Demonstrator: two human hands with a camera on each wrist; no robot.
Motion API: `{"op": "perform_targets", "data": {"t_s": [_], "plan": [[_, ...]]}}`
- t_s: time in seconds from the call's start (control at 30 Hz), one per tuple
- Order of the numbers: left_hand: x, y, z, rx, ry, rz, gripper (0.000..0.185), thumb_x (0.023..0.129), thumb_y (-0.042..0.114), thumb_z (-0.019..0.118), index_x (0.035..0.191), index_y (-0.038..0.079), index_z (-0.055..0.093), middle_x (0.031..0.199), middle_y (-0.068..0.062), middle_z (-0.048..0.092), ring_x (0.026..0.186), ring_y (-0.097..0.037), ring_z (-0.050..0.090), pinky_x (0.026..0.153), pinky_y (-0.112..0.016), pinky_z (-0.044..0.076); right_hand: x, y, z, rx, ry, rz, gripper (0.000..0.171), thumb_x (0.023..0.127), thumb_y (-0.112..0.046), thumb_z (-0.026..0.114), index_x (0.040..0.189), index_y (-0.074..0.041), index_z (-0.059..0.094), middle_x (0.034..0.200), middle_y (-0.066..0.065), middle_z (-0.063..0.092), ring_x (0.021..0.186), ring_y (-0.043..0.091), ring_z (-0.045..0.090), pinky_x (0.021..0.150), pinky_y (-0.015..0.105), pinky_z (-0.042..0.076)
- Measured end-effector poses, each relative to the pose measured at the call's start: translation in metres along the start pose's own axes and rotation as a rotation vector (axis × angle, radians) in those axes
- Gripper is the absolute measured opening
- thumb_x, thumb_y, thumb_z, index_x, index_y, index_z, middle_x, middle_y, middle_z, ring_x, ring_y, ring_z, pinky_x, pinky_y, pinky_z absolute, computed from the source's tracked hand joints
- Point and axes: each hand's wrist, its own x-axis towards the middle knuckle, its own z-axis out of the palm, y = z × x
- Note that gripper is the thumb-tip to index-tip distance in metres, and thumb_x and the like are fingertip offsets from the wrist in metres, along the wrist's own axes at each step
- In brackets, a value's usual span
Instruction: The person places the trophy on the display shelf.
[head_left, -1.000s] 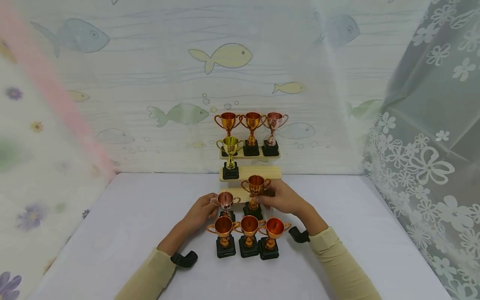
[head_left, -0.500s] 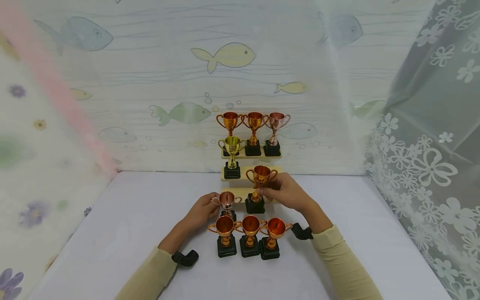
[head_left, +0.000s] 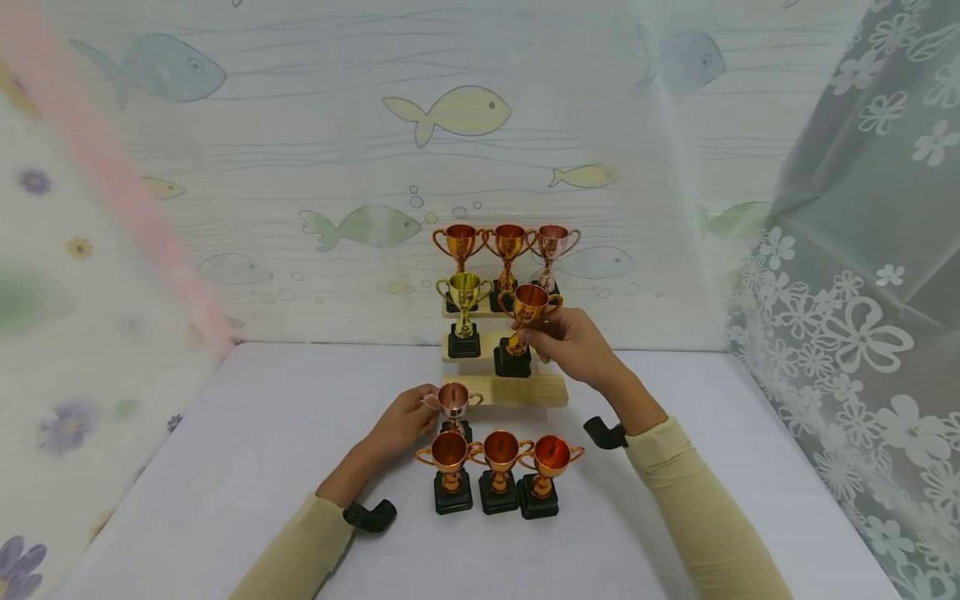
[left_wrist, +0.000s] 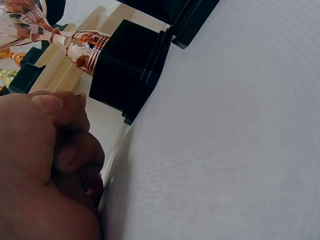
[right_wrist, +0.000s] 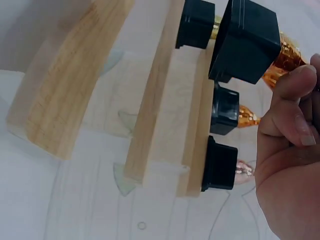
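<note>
My right hand (head_left: pixel 581 346) pinches the stem of a copper-orange trophy cup (head_left: pixel 530 305), upright before the middle step of a wooden three-step display stand (head_left: pixel 525 390). In the right wrist view the trophy's black base (right_wrist: pixel 250 42) is tilted sideways. My left hand (head_left: pixel 405 418) has its fingers curled at the stand's lower left edge, close beside a rose-gold trophy (head_left: pixel 453 400) on the table. The left wrist view shows that trophy's base (left_wrist: pixel 125 65) apart from the curled fingers (left_wrist: pixel 75 155). A gold trophy (head_left: pixel 463 292) stands at the left of the middle step.
On the top step stand two orange trophies (head_left: pixel 461 240) and a rose-gold one (head_left: pixel 552 242). Three copper trophies (head_left: pixel 499 454) make a row on the white table (head_left: pixel 225 467), nearest the body. A fish-patterned curtain (head_left: pixel 300 125) hangs close behind the stand.
My right hand has lifted the copper-orange trophy from behind the front row up to the middle step, uncovering the bottom step. My left hand stays where it was.
</note>
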Motion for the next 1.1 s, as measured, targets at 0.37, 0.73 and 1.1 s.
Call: {"op": "perform_targets", "data": {"t_s": [0.37,0.73,1.1], "plan": [[-0.001,-0.001,0.0,0.0,-0.007,0.003,0.028,0.116,0.019,0.043,0.116,-0.004,0.06,0.061,0.001,0.043,0.055,-0.011,0.038,0.056,-0.025,0.033,0.021,0.008,0.002,-0.066,0.032,0.072,0.019,0.106,-0.014,0.066,0.114,0.0,0.076,0.074,0.022,0.062,0.06,0.018,0.051,0.056,0.031,0.041],[0.001,-0.003,-0.001,0.003,-0.002,-0.004,0.027,0.115,0.019,0.043,0.115,0.0,0.062,0.06,0.002,0.044,0.054,-0.011,0.038,0.054,-0.024,0.033,0.029,0.02,0.003,-0.017,0.04,0.173,0.021,0.106,-0.015,0.066,0.117,0.001,0.075,0.088,0.028,0.066,0.068,0.034,0.057,0.063,0.034,0.049],[0.0,-0.002,-0.001,0.008,-0.003,-0.001,0.024,0.114,0.015,0.043,0.114,0.001,0.062,0.061,0.002,0.044,0.054,-0.012,0.039,0.055,-0.024,0.033,0.033,0.025,0.008,0.031,0.06,0.177,0.027,0.107,-0.015,0.065,0.125,0.004,0.073,0.081,0.019,0.065,0.064,0.022,0.055,0.062,0.034,0.048]]}}
